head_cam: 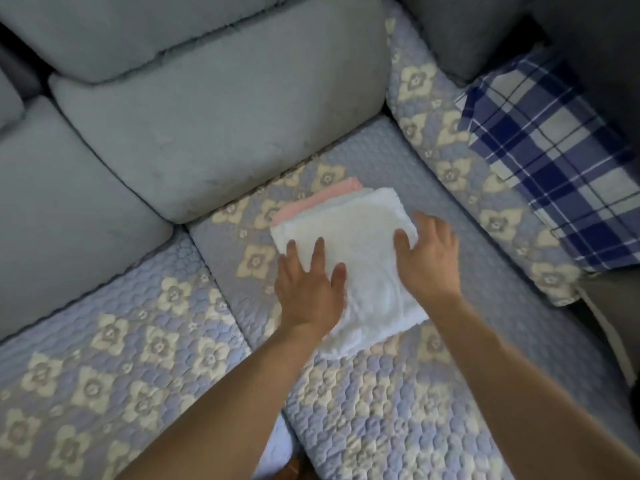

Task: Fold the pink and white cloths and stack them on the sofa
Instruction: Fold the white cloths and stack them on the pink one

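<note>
The grey sofa (207, 133) carries a quilted floral seat cover (138, 341). Mid-seat, the folded white cloth (363, 237) lies atop the pink cloth (325, 197), whose edge peeks out behind. On the white cloth, the left hand (308, 289) and right hand (426, 258) press flat, fingers spread.

— What is carried by the sofa (145, 368)?
— A quilted floral cover is spread over the seat; folded pink cloth (304, 202) and white cloth (360, 258) are stacked there, a plaid fabric (554, 161) nearby.
</note>
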Available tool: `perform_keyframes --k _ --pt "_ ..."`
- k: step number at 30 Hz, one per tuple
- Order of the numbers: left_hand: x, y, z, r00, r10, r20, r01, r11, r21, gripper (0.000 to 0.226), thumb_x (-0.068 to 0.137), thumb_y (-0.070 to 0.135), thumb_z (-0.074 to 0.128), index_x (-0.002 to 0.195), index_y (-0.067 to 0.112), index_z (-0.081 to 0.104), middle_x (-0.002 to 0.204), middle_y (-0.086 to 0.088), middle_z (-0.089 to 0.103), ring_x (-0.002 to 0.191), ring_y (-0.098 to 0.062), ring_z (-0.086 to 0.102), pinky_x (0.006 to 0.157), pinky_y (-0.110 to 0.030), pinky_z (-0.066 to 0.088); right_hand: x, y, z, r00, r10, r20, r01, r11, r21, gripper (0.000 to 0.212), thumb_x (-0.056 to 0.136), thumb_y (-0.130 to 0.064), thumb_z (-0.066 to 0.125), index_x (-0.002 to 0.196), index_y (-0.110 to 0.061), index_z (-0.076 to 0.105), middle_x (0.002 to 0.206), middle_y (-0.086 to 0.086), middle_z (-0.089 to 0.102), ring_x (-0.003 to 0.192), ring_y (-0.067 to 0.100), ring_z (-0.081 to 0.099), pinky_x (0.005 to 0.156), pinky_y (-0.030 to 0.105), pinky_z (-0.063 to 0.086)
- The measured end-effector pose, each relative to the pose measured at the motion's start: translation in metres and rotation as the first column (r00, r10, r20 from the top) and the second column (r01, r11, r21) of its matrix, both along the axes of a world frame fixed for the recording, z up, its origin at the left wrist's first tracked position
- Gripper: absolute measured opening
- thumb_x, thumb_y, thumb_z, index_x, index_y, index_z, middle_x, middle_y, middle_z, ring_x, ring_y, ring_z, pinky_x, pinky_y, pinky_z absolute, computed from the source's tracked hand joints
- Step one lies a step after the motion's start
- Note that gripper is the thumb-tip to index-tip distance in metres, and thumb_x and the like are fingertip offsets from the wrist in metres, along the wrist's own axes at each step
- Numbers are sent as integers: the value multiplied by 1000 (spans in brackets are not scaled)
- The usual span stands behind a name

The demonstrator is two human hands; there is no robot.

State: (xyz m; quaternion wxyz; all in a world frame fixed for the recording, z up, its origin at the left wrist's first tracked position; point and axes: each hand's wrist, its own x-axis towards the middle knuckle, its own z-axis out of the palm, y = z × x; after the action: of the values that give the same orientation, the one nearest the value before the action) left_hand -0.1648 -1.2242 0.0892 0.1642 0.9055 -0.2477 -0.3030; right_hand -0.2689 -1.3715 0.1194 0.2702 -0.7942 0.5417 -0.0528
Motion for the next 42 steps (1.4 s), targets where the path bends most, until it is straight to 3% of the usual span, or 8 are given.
perform_keyframes --k 4,14,17,19,23,27,33,42 --pt "0 -13 -57 987 159 -28 -159 987 2 66 99 64 22 155 47 -8 164 0 -22 152 -34 -12 120 -60 13 20 -47 -71 950 141 -278 -106 985 138 72 99 -65 27 156 -23 17 160 13 26 145 38 23 119 52 20" --pt "7 -16 -110 932 309 -189 -360 850 -386 82 94 57 50 157 43 -1 165 3 -14 151 -18 9 115 -32 18 23 -70 -130 1000 0 -2 1 856 518 74 85 -82 39 142 -36 41 133 4 60 118 31 59 105 46 44" --pt "23 -4 -116 562 487 -669 -772 599 -213 109 77 59 77 158 35 9 154 5 35 132 -17 50 106 -41 45 11 -82 -129 998 -10 60 -35 716 697 81 69 -94 48 134 -45 53 125 -12 67 109 15 67 103 46 49" --pt "35 2 -128 369 320 -873 -764 639 -88 94 75 66 76 152 29 36 144 0 56 121 -22 63 100 -49 52 12 -86 -133 997 0 77 -58 658 750 71 72 -90 51 126 -44 61 113 -15 73 101 12 71 98 42 52" --pt "50 6 -144 293 125 -948 -688 716 -118 65 88 60 65 141 24 55 136 -6 63 123 -26 62 104 -51 49 11 -85 -142 984 -100 147 -75 517 853 51 87 -71 54 119 -33 65 101 -9 77 91 13 75 84 35 56" --pt "47 15 -137 184 111 -977 -683 729 -45 69 86 61 68 142 23 55 138 -11 61 126 -32 60 108 -56 44 10 -69 -127 977 -189 101 9 508 862 80 64 -84 68 124 -32 67 109 -2 76 100 20 73 99 40 52" --pt "48 104 -48 352 210 -912 -642 763 -72 45 91 41 69 132 23 63 120 -8 72 108 -29 71 95 -47 56 -18 66 -79 925 -346 155 89 594 800 29 96 -53 53 115 -32 56 113 -17 61 107 1 54 83 9 39" --pt "61 429 95 371 453 -811 -828 557 -68 50 87 46 72 131 25 63 122 -8 71 112 -30 69 103 -53 49 42 348 32 958 -189 213 -161 260 952 49 91 -62 56 128 -31 64 107 -8 77 96 14 74 78 32 60"
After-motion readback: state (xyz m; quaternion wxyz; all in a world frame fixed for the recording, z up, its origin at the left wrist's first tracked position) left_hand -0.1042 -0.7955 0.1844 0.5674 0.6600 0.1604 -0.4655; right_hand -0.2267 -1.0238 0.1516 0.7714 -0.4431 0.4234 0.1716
